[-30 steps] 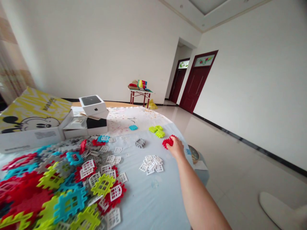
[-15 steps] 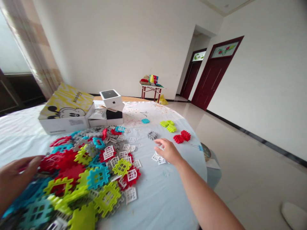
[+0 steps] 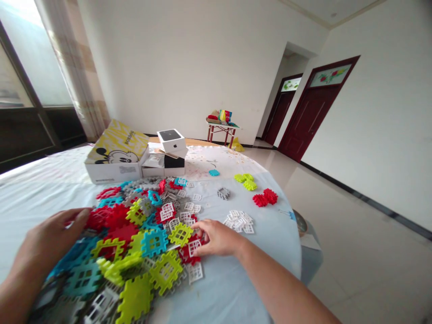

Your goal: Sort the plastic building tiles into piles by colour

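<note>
head view: counter (image 3: 219, 288) under pale blue cloth; on its left, a heap (image 3: 137, 243) of notched plastic pieces; at the heap's left, left hand (image 3: 50, 240), fingers curved over red pieces (image 3: 116, 218), grip impossible to tell; at the heap's right edge, right hand (image 3: 219, 237), thumb and fingers parted near a white window piece (image 3: 195, 247).

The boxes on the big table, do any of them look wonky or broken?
A bit wonky, yes. The small white box with the apple mark sits askew on the stack, not lined up with the black-and-white box below. The yellow cartoon panel slopes instead of lying flat. I see no damage.
</note>
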